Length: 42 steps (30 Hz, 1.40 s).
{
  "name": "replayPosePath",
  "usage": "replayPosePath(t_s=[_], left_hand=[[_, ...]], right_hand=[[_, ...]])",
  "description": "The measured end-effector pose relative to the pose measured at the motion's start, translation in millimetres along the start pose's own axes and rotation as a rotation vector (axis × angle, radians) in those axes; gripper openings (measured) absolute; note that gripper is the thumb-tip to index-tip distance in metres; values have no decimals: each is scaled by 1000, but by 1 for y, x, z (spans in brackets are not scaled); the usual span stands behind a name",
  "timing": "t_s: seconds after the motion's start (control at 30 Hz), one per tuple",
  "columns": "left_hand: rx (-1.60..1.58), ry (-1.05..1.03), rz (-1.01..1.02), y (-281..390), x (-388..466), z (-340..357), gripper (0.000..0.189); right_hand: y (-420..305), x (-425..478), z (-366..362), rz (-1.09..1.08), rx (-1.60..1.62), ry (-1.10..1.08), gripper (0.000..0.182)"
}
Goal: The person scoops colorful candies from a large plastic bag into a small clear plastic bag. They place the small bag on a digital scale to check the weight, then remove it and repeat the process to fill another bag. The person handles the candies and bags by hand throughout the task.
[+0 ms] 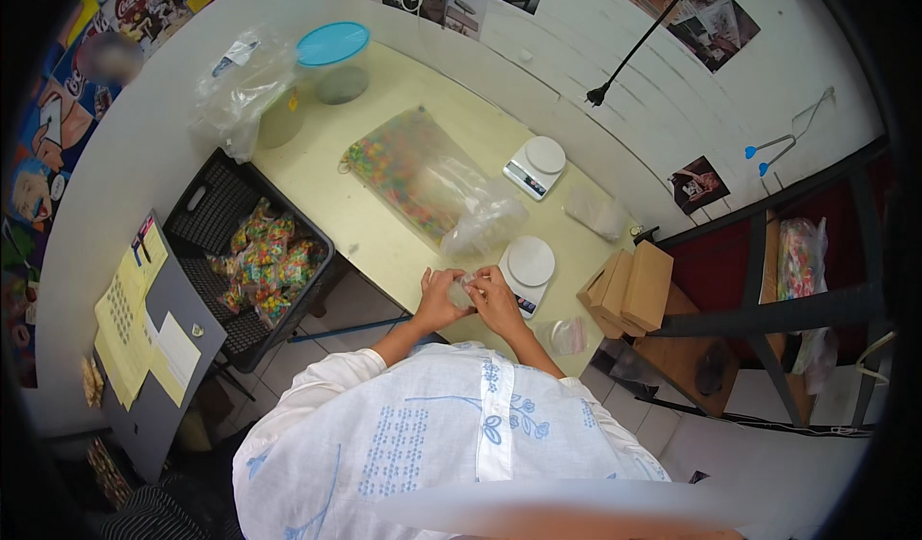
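Both of my hands are close together over the near edge of the pale yellow table (317, 180). My left hand (439, 302) grips one side of a small clear plastic bag (459, 294). The fingertips of my right hand (498, 308) pinch that bag near its top; its contents, if any, cannot be made out. Just right of my right hand stands a white digital kitchen scale (531, 263), with nothing on its round plate. Beyond my hands lies a large clear bag (407, 173) of small multicoloured pieces, its loose mouth towards me.
A black plastic crate (209, 198) at the left holds several filled packets (277, 266). Farther back are a second scale (536, 165) and a blue-lidded tub (335, 47). Clear zip bags (567, 336) and cardboard boxes (645, 288) lie to the right. A plug (596, 96) hangs above.
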State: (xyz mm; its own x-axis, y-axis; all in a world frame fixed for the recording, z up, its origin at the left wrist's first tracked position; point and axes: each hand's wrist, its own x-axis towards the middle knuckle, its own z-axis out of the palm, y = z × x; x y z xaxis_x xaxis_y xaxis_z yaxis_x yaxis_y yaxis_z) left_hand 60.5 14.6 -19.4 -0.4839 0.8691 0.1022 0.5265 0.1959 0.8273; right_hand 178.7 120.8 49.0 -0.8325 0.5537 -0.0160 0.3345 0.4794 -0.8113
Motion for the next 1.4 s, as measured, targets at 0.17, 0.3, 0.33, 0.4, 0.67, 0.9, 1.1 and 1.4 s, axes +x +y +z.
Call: replayPosePath(t_s=[0.17,0.3,0.33,0.4,0.67,0.9,1.1,1.4], left_hand=[[-58,-36,32,15,1,2,65],[-37,7,46,11,7,5,54],[-34,19,51,11,7,5,52],[-30,26,45,10,8,5,52],[-23,-29,-30,-10,11,6,49],[-263,-181,-221,-15,17,-21,67],[26,-33,139,8,12,-32,89],[-54,-147,168,30,23,-18,62]], right_hand=[[-2,-2,3,15,-120,17,17],[-8,0,4,-6,-179,25,28],[-7,1,4,-23,-187,24,31],[-7,3,4,-38,-207,30,35],[-11,15,-1,-25,-132,-4,38],[1,25,-24,42,39,44,32],[7,18,-26,-28,-48,30,31],[-25,5,-19,-7,0,21,22]])
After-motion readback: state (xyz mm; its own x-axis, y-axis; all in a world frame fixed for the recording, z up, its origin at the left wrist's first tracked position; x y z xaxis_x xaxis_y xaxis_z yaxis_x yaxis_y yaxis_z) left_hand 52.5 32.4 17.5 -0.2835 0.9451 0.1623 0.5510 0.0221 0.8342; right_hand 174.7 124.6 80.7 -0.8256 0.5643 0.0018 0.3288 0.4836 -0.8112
